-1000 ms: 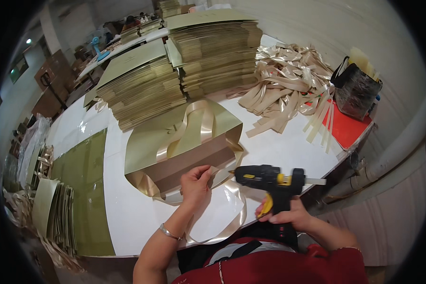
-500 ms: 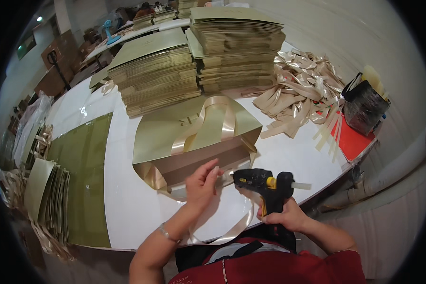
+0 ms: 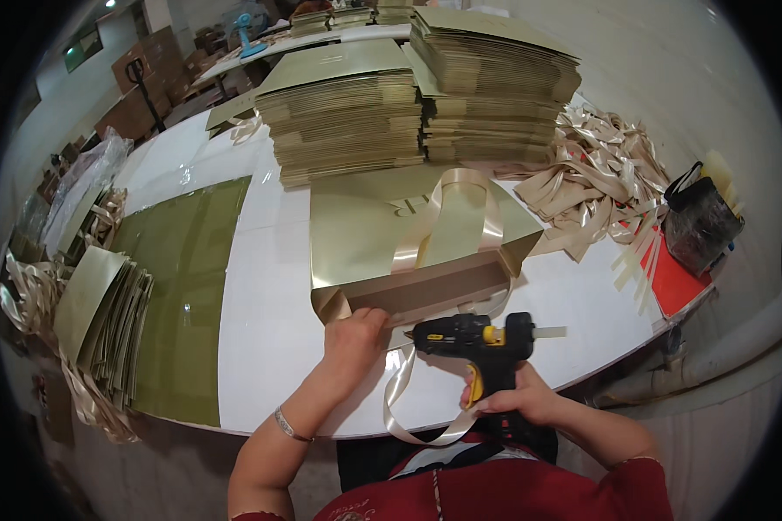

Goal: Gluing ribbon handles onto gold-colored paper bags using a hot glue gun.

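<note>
1. While the right hand (image 3: 514,395) grasps the black glue gun (image 3: 460,336) by its handle, the nozzle (image 3: 409,333) points toward the left hand (image 3: 356,339), just to the right of its fingertips. Whether the yellow trigger (image 3: 473,382) is pressed cannot be told.

2. Left hand: fingers bent at the near rim of the gold-green bag (image 3: 365,227); what they pinch, if anything, is hidden, so their grasp cannot be told.

3. Bag: lying just beyond the left hand, mouth toward the person, a ribbon handle (image 3: 493,227) draped over its upper face.

4. Loose ribbon (image 3: 396,395): between the two hands, curling from near the nozzle toward the person's body.

5. Technique (judged): the step appears to be gluing ribbon at the bag's mouth. It probably calls for a steady rim, a small, even bead, and fingertips clear of the hot tip; the ribbon is best laid untwisted and pressed promptly, since its slack could snag or smear glue.

6. Supply: beyond the right hand, heaped ribbons (image 3: 613,174).
</note>
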Motion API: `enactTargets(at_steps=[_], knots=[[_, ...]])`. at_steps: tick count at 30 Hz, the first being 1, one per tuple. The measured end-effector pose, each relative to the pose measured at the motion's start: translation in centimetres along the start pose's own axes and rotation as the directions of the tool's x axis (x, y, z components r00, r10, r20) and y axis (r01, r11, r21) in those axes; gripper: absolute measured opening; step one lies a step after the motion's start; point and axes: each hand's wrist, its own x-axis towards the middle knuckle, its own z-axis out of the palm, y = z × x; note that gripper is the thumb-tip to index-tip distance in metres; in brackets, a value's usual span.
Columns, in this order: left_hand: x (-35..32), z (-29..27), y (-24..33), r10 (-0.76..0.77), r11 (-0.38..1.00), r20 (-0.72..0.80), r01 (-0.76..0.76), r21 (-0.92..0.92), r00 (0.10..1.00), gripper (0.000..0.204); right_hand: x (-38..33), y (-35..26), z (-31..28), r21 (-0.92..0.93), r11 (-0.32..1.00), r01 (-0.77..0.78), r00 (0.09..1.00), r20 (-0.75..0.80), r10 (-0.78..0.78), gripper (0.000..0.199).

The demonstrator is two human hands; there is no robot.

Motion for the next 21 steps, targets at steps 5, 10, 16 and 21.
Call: enactTargets(at_steps=[5, 10, 16, 21], knots=[[0.0, -0.5, -0.5, 0.043, 0.997, 0.059, -0.039, -0.064, 0.997, 0.014, 0.3, 0.1, 0.8, -0.089, 0.995, -0.046, 0.998, -0.052, 0.042, 0.039], [-0.3, -1.6, 0.0, 0.192, 0.980, 0.205, -0.197, 0.000, 0.960, 0.010, -0.2, -0.1, 0.3, -0.122, 0.992, 0.019, 0.998, -0.055, -0.026, 0.042], [-1.6, -4.6, 0.0, 0.393, 0.912, -0.084, -0.376, 0.162, 0.916, 0.017, 0.7, -0.5, 0.2, -0.337, 0.941, -0.037, 0.999, -0.002, 0.039, 0.040], [-2.9, -3.7, -0.2, 0.362, 0.888, 0.098, -0.375, 0.264, 0.927, 0.021, 0.9, -1.9, 0.9, -0.054, 0.997, 0.055, 0.995, -0.086, -0.059, 0.043]])
